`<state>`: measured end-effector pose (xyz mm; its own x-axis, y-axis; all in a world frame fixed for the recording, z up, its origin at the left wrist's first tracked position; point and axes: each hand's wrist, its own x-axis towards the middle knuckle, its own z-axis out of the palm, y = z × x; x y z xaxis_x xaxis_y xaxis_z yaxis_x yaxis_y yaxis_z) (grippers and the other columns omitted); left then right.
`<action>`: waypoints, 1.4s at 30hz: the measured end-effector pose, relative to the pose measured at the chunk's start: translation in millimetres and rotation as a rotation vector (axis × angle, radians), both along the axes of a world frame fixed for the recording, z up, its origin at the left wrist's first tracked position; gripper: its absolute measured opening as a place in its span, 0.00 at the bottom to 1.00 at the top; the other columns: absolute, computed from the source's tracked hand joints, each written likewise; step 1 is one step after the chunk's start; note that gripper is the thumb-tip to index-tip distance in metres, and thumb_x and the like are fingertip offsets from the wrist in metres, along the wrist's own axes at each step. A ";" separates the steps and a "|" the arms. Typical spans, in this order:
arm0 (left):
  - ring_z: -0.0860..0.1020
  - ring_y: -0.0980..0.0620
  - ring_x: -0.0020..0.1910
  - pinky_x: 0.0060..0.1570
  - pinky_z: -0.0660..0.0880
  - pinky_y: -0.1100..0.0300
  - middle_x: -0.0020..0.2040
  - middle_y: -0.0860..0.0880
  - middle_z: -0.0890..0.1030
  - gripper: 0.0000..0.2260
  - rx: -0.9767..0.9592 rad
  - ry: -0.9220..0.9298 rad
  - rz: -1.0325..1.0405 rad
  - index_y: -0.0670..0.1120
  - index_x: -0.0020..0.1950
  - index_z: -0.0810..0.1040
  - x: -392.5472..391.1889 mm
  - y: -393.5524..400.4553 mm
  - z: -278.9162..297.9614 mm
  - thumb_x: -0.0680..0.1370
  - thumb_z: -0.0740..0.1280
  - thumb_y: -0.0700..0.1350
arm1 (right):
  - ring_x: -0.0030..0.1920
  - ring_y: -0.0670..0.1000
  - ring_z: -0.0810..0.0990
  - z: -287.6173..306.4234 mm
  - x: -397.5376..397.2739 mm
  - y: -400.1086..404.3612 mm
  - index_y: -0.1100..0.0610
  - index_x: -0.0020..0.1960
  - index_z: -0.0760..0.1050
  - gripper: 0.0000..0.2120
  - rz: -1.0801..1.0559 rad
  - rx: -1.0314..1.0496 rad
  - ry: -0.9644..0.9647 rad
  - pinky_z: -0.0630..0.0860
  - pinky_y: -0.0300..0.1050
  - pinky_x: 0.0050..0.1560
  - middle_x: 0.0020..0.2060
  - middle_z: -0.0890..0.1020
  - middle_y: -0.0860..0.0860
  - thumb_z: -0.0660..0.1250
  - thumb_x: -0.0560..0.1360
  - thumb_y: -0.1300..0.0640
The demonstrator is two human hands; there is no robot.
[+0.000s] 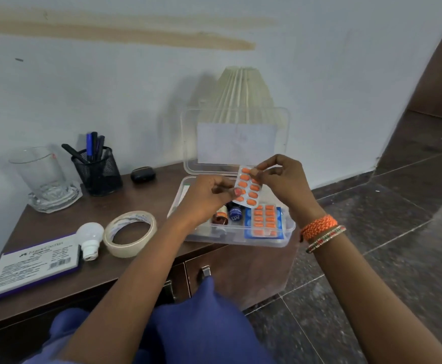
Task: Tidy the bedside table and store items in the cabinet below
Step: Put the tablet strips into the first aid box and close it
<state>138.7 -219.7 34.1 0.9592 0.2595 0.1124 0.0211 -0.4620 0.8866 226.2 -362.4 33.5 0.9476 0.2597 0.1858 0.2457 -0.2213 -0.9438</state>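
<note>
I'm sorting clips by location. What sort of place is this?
Probably a bedroom corner: a low brown wooden bedside table with cabinet doors, a pleated cream lampshade against the wall, and an open clear plastic medicine box.

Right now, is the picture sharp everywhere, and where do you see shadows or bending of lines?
Head view: the pill strip between both hands is fairly sharp; the blue cloth at the bottom is blurred; floor tile lines at right curve from the wide lens; the lamp shade casts a soft shadow on the wall to its left.
</note>
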 end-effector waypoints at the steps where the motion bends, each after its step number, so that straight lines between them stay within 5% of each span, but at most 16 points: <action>1: 0.80 0.56 0.44 0.39 0.75 0.70 0.46 0.51 0.82 0.07 0.054 -0.005 -0.011 0.45 0.52 0.81 0.9 -3.0 -2.8 0.75 0.69 0.43 | 0.41 0.49 0.84 -1.7 1.1 -6.5 0.58 0.45 0.76 0.07 -0.007 -0.006 -0.001 0.79 0.40 0.40 0.41 0.84 0.53 0.73 0.71 0.58; 4: 0.77 0.57 0.44 0.43 0.74 0.62 0.45 0.54 0.81 0.06 0.189 -0.007 -0.018 0.46 0.50 0.81 2.5 -8.4 -10.5 0.75 0.69 0.45 | 0.42 0.48 0.84 -7.8 3.6 -23.9 0.59 0.45 0.76 0.06 -0.048 -0.071 -0.041 0.80 0.40 0.40 0.42 0.83 0.52 0.72 0.73 0.57; 7: 0.74 0.62 0.41 0.37 0.68 0.73 0.44 0.56 0.78 0.05 0.301 -0.027 -0.001 0.47 0.50 0.82 4.2 -8.6 -14.2 0.75 0.69 0.43 | 0.43 0.49 0.84 -16.3 4.3 -32.0 0.55 0.43 0.76 0.06 -0.066 -0.164 -0.080 0.82 0.48 0.46 0.42 0.84 0.51 0.72 0.73 0.55; 12: 0.74 0.61 0.40 0.35 0.68 0.76 0.46 0.52 0.80 0.06 0.369 -0.006 -0.038 0.45 0.52 0.82 3.6 -9.9 -16.6 0.76 0.68 0.42 | 0.44 0.47 0.82 -32.8 3.4 -33.0 0.49 0.41 0.77 0.04 -0.048 -0.260 -0.124 0.78 0.58 0.54 0.39 0.83 0.45 0.71 0.72 0.51; 17: 0.76 0.54 0.50 0.60 0.70 0.50 0.47 0.54 0.81 0.05 0.397 0.018 0.033 0.50 0.49 0.81 5.6 -12.0 -19.3 0.77 0.66 0.45 | 0.54 0.45 0.73 -37.0 -0.9 -31.2 0.43 0.41 0.75 0.06 -0.089 -0.449 -0.195 0.65 0.56 0.64 0.46 0.75 0.41 0.68 0.73 0.55; 19: 0.77 0.53 0.52 0.63 0.67 0.47 0.45 0.56 0.81 0.06 0.414 -0.018 0.154 0.51 0.47 0.81 5.8 -10.7 -18.3 0.78 0.64 0.45 | 0.56 0.47 0.71 -37.6 -2.2 -31.8 0.43 0.43 0.75 0.07 -0.074 -0.519 -0.206 0.63 0.54 0.63 0.48 0.72 0.43 0.69 0.73 0.55; 24: 0.78 0.52 0.50 0.60 0.72 0.46 0.44 0.57 0.80 0.10 0.168 -0.108 0.392 0.55 0.42 0.78 7.5 4.3 -17.9 0.77 0.62 0.42 | 0.58 0.51 0.73 -41.2 3.8 -30.0 0.46 0.54 0.69 0.16 -0.071 -0.446 -0.166 0.74 0.57 0.60 0.53 0.72 0.49 0.71 0.71 0.54; 28: 0.77 0.50 0.51 0.49 0.72 0.58 0.51 0.49 0.80 0.08 -0.023 -0.123 0.500 0.48 0.50 0.78 6.6 18.6 -9.4 0.78 0.60 0.40 | 0.56 0.51 0.76 -34.4 11.0 -28.4 0.53 0.62 0.68 0.17 -0.150 -0.155 -0.023 0.78 0.52 0.57 0.59 0.75 0.53 0.67 0.76 0.54; 33: 0.78 0.49 0.53 0.57 0.76 0.46 0.52 0.48 0.81 0.10 -0.180 -0.095 0.591 0.55 0.41 0.73 4.0 36.2 -3.9 0.75 0.60 0.40 | 0.55 0.50 0.74 -28.1 38.2 -15.8 0.57 0.67 0.68 0.17 -0.200 0.011 0.053 0.73 0.44 0.55 0.60 0.76 0.53 0.62 0.79 0.57; 42: 0.76 0.51 0.51 0.53 0.75 0.51 0.51 0.49 0.78 0.08 -0.223 -0.064 0.598 0.48 0.52 0.75 4.5 45.3 -9.2 0.76 0.63 0.37 | 0.42 0.56 0.83 -27.4 71.3 -7.6 0.57 0.48 0.79 0.11 -0.214 -0.066 -0.030 0.81 0.51 0.49 0.40 0.83 0.56 0.63 0.74 0.69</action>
